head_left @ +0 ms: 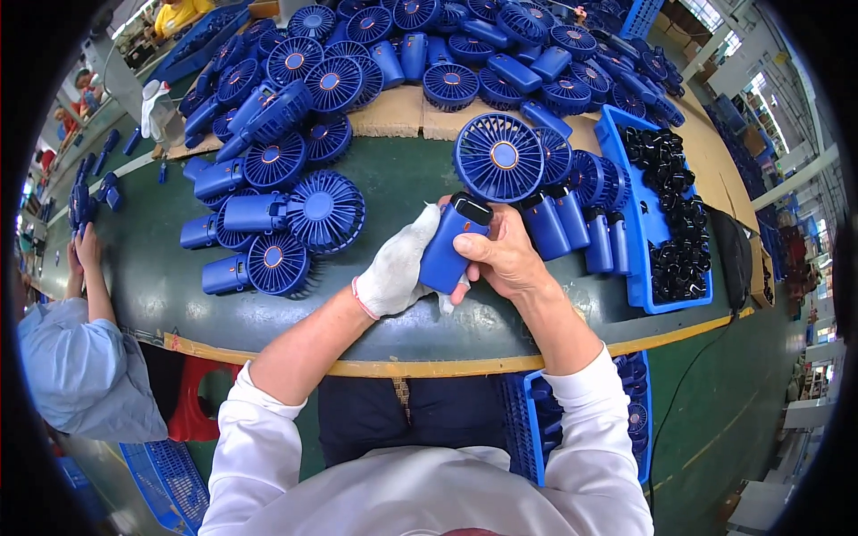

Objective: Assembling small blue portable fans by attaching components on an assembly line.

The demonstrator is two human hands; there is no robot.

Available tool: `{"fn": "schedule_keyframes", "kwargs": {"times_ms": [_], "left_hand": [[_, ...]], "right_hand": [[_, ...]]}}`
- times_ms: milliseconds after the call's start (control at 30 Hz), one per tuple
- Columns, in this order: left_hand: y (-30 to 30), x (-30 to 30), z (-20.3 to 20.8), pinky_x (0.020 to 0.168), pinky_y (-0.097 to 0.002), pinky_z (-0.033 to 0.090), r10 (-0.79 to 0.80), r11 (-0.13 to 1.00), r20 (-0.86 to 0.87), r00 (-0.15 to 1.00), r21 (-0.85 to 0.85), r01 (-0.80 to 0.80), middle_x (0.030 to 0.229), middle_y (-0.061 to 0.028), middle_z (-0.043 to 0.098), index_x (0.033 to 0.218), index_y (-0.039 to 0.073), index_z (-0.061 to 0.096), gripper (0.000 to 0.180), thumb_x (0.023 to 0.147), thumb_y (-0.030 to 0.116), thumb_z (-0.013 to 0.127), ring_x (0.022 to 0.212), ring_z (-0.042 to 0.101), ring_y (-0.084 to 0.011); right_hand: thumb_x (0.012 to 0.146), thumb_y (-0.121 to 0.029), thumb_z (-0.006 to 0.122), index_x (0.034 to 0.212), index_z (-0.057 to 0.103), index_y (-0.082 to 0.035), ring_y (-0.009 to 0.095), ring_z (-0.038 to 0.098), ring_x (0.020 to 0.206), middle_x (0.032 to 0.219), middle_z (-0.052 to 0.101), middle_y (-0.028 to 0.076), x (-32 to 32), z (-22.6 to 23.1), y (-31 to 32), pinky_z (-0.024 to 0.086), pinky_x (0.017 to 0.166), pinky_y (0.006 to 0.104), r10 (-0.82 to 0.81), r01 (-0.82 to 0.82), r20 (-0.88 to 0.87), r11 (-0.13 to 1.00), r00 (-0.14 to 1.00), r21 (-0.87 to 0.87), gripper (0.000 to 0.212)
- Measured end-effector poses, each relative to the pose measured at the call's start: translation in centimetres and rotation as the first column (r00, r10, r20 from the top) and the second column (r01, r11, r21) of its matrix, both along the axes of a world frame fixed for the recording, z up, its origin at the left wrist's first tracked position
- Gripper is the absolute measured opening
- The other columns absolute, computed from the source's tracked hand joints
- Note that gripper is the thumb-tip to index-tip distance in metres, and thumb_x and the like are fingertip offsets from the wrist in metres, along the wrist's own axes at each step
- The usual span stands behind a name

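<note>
Both my hands hold a blue handheld fan over the table's near side. Its handle (449, 255) tilts up to the right, with a black piece (472, 208) at its top. A round, slatted fan head (500, 156) with an orange-ringed centre lies just beyond and seems to belong to it. My left hand (399, 266), in a white glove, is closed around the handle's left side. My bare right hand (508, 255) grips from the right, thumb across the handle's front. Right beside it lie several fans with black-topped handles (545, 223).
Several blue fans (277, 259) lie stacked on the left of the green table (393, 161). A large heap of fans (447, 85) covers cardboard at the back. A blue tray (637, 281) holds black parts (679, 268). Another person (80, 366) works at far left.
</note>
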State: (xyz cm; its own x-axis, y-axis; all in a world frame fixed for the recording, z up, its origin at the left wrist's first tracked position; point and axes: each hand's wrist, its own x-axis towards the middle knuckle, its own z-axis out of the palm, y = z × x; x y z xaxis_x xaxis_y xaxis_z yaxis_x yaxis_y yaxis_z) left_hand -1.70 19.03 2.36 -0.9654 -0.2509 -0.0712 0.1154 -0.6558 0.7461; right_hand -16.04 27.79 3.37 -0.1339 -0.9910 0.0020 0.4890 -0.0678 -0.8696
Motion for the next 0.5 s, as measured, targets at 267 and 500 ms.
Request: {"fn": "schedule_keyframes", "kwargs": {"times_ms": [267,500], "left_hand": [[0.0,0.3,0.4,0.039,-0.0249,0.042,-0.028,0.999,-0.007,1.0,0.021,0.028,0.088,-0.0163,0.061,0.126,0.007,0.044,0.057,0.101,0.054,0.022,0.056,0.059,-0.0204],[-0.2,0.3,0.8,0.042,-0.0228,0.039,-0.032,0.935,0.211,0.977,-0.34,0.104,0.073,-0.0091,0.06,0.095,0.0,0.058,0.03,0.083,0.027,0.064,0.053,0.055,-0.012]], "right_hand": [[0.091,-0.039,0.062,0.114,0.056,0.007,0.008,0.055,0.048,0.088,0.065,0.011,-0.1,-0.6,-0.2,0.046,0.035,0.0213,-0.067,0.068,0.018,0.997,0.998,-0.048,0.052],[0.09,-0.048,0.06,0.111,0.054,0.005,0.019,0.067,0.063,0.094,0.063,0.015,-0.1,-0.9,-0.6,0.056,0.037,0.0286,0.04,-0.041,-0.192,0.999,0.981,0.001,0.057]]}}
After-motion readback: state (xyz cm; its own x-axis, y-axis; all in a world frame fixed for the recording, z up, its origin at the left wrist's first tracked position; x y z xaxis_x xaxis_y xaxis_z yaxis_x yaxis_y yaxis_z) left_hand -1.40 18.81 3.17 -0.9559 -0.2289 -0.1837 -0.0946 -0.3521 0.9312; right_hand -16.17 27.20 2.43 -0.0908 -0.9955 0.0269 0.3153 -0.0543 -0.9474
